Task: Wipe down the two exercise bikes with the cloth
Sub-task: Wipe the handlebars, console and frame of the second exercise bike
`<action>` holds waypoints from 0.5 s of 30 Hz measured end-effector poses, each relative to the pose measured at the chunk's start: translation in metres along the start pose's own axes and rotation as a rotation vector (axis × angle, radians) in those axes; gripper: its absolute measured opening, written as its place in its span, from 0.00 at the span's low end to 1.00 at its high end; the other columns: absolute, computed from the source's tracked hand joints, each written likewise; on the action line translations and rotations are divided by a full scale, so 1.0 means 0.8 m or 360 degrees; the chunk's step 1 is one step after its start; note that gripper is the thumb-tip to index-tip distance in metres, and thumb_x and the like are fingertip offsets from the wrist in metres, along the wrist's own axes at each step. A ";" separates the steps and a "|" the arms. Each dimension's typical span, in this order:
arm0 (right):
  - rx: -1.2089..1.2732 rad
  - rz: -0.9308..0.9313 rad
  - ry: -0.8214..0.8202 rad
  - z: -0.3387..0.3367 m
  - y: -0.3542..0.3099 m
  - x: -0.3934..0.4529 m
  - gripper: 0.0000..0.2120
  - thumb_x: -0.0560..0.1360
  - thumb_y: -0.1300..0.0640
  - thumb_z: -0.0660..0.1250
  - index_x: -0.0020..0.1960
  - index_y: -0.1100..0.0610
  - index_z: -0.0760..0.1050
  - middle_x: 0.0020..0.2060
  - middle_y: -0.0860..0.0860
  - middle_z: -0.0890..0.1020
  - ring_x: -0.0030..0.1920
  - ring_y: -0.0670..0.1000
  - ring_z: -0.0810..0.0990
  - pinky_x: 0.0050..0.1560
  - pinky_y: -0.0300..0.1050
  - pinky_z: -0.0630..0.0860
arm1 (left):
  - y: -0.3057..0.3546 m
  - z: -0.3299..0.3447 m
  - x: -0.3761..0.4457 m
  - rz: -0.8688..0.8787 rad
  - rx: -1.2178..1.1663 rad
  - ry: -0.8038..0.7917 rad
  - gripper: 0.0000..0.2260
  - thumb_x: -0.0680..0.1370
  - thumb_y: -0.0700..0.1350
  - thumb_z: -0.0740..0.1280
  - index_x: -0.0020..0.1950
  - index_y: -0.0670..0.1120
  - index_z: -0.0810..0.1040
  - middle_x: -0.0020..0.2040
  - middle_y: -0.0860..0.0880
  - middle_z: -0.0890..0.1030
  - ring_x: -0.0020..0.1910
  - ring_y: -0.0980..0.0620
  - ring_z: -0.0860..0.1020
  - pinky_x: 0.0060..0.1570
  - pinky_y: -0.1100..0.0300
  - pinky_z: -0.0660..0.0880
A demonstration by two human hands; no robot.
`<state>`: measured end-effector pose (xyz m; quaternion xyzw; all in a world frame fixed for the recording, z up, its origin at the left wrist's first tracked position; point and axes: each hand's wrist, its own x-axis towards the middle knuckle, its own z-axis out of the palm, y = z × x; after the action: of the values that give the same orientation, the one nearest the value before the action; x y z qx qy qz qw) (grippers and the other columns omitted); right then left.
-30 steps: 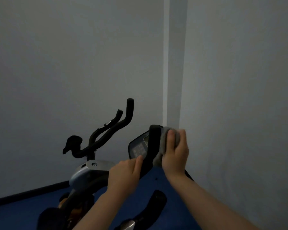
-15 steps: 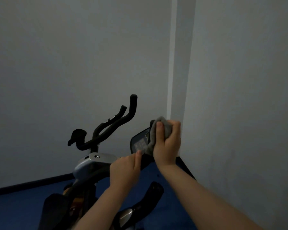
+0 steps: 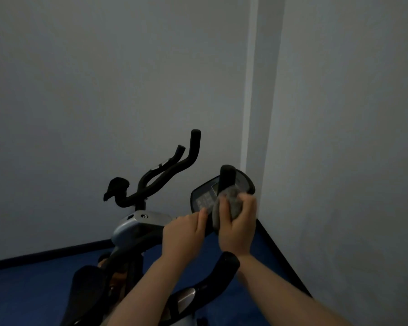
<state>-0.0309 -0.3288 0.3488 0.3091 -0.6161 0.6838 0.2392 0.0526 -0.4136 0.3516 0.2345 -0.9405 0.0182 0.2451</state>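
The right hand (image 3: 237, 229) grips a grey cloth (image 3: 231, 205), fingers curled round it, and holds it bunched against the upright black handlebar (image 3: 227, 178) of the near exercise bike (image 3: 186, 300). The cloth sits partway down that bar, below its rounded top end, and covers part of the bike's console (image 3: 204, 198), which stands just behind the bar. The hand is slightly blurred, so the exact lie of its fingertips cannot be told.

The left hand (image 3: 183, 236) is closed round the lower stretch of the same bar, just left of the cloth and below the console, thumb lying upward along it. The two hands are close together but not touching.

A second black grip (image 3: 224, 267) of the near bike rises below the right wrist, with a silver patch lower on its stem. The right forearm crosses in front of it.

The far exercise bike (image 3: 139, 222) stands to the left and behind, near the wall. Its curved black handlebars (image 3: 174, 165) rise free, and its silver-grey housing (image 3: 137, 223) is partly hidden by the left hand and the near bike's frame. A dark saddle (image 3: 85, 292) shows at lower left.

The bikes stand on a blue floor (image 3: 33, 278) in a corner of grey walls (image 3: 104, 78), edged by a dark skirting board (image 3: 45, 254). The right wall (image 3: 351, 137) lies close beside the right hand and the console.
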 end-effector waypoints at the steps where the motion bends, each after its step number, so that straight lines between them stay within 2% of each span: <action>1: -0.0060 -0.0004 -0.0086 -0.006 0.008 -0.012 0.11 0.75 0.46 0.64 0.47 0.52 0.67 0.43 0.53 0.74 0.40 0.44 0.71 0.39 0.30 0.69 | -0.001 -0.001 0.001 0.0022 0.0012 -0.0017 0.14 0.84 0.46 0.54 0.68 0.46 0.70 0.46 0.46 0.80 0.39 0.46 0.78 0.30 0.55 0.63; 2: -0.0118 -0.0050 -0.0154 -0.013 0.014 -0.017 0.12 0.75 0.46 0.65 0.46 0.54 0.68 0.43 0.52 0.74 0.39 0.42 0.70 0.37 0.33 0.70 | -0.001 -0.001 0.002 0.0040 0.0006 -0.0033 0.14 0.83 0.46 0.54 0.68 0.46 0.71 0.45 0.46 0.80 0.39 0.45 0.78 0.29 0.56 0.63; 3: -0.0164 -0.0135 -0.0192 -0.019 0.017 -0.015 0.13 0.74 0.46 0.65 0.46 0.54 0.68 0.42 0.51 0.73 0.39 0.41 0.69 0.35 0.33 0.69 | -0.001 0.002 0.002 0.0032 -0.0032 -0.0032 0.12 0.83 0.47 0.55 0.62 0.47 0.75 0.41 0.46 0.79 0.37 0.45 0.78 0.28 0.57 0.63; 4: -0.0178 -0.0221 -0.0189 -0.023 0.014 -0.004 0.12 0.75 0.46 0.65 0.45 0.52 0.66 0.42 0.50 0.71 0.38 0.40 0.69 0.35 0.29 0.68 | 0.001 0.001 0.002 -0.0023 -0.0101 -0.0025 0.13 0.84 0.48 0.54 0.49 0.48 0.77 0.35 0.48 0.77 0.34 0.45 0.78 0.27 0.58 0.63; 5: -0.0160 -0.0276 -0.0139 -0.024 0.006 0.012 0.11 0.75 0.46 0.65 0.45 0.51 0.65 0.42 0.49 0.71 0.38 0.40 0.68 0.36 0.25 0.67 | 0.003 -0.001 0.002 -0.0115 -0.0173 -0.0003 0.18 0.84 0.51 0.53 0.36 0.51 0.72 0.29 0.51 0.72 0.30 0.46 0.76 0.26 0.59 0.61; 6: -0.0140 -0.0303 -0.0048 -0.023 -0.006 0.031 0.11 0.75 0.47 0.66 0.45 0.50 0.64 0.42 0.48 0.70 0.38 0.40 0.68 0.37 0.23 0.66 | 0.005 0.000 0.004 -0.0183 -0.0222 0.0040 0.21 0.84 0.52 0.52 0.31 0.52 0.65 0.25 0.53 0.68 0.28 0.47 0.75 0.24 0.59 0.60; 7: -0.0127 -0.0311 0.0039 -0.018 -0.015 0.049 0.11 0.75 0.48 0.66 0.45 0.51 0.64 0.42 0.49 0.70 0.39 0.40 0.69 0.39 0.21 0.65 | 0.006 0.000 0.005 -0.0214 -0.0237 0.0060 0.21 0.84 0.53 0.52 0.30 0.52 0.61 0.25 0.53 0.66 0.27 0.47 0.74 0.24 0.59 0.60; 9: -0.0105 -0.0283 0.0093 -0.009 -0.025 0.064 0.11 0.75 0.48 0.66 0.46 0.51 0.66 0.42 0.51 0.72 0.41 0.42 0.70 0.41 0.20 0.65 | 0.005 0.000 0.005 -0.0214 -0.0249 0.0036 0.21 0.84 0.52 0.51 0.31 0.51 0.62 0.25 0.52 0.68 0.27 0.47 0.74 0.25 0.57 0.64; 11: -0.0061 -0.0148 0.0033 -0.006 -0.015 0.045 0.11 0.75 0.46 0.65 0.46 0.52 0.67 0.42 0.53 0.74 0.41 0.44 0.72 0.41 0.23 0.67 | 0.004 -0.001 0.004 -0.0205 -0.0227 0.0000 0.20 0.84 0.53 0.50 0.34 0.49 0.67 0.26 0.53 0.68 0.27 0.49 0.72 0.24 0.57 0.61; 13: 0.0033 -0.0015 -0.0107 -0.014 -0.006 0.017 0.14 0.75 0.42 0.62 0.45 0.53 0.68 0.41 0.52 0.75 0.39 0.46 0.73 0.40 0.31 0.70 | 0.004 -0.002 0.004 -0.0205 -0.0197 -0.0009 0.19 0.84 0.53 0.50 0.38 0.49 0.72 0.27 0.54 0.68 0.27 0.51 0.69 0.24 0.59 0.56; 15: 0.0137 0.0033 -0.0165 -0.022 -0.006 0.019 0.12 0.75 0.39 0.62 0.43 0.47 0.68 0.37 0.48 0.75 0.37 0.44 0.74 0.38 0.34 0.71 | 0.007 -0.002 0.004 -0.0204 -0.0233 0.0035 0.20 0.84 0.53 0.51 0.36 0.48 0.72 0.28 0.53 0.70 0.28 0.50 0.73 0.24 0.59 0.56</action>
<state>-0.0406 -0.3119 0.3623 0.3477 -0.6008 0.6953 0.1864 0.0485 -0.4101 0.3545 0.2755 -0.9197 -0.0638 0.2725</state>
